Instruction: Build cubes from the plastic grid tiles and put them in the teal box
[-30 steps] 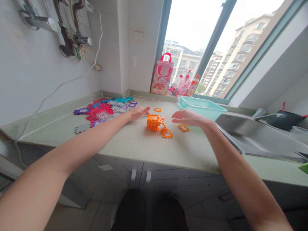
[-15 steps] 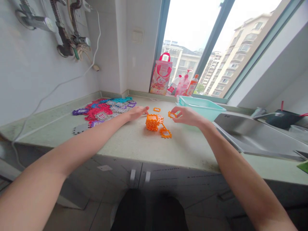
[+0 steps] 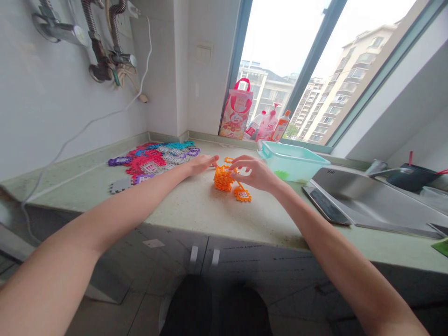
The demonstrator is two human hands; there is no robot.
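Note:
An orange cube of interlocking plastic tiles (image 3: 223, 178) stands on the pale green counter (image 3: 196, 210). My right hand (image 3: 254, 173) is at the cube's right side, fingers curled in a pinch on a small orange tile by the cube's top. My left hand (image 3: 201, 164) lies flat on the counter just left of the cube, fingers stretched out toward it. A loose orange tile (image 3: 242, 193) lies in front of my right hand, and another orange tile (image 3: 228, 160) lies behind the cube.
A heap of pink, purple, teal and grey tiles (image 3: 154, 159) lies at the back left. A teal plastic basin (image 3: 292, 162) stands right of my hands, a steel sink (image 3: 371, 200) beyond it. A pink bag (image 3: 236, 115) and bottles (image 3: 271, 126) stand on the window sill.
My right hand picked up the orange tile that lay at the right and carried it left to the cube. My left hand has stayed flat beside the cube.

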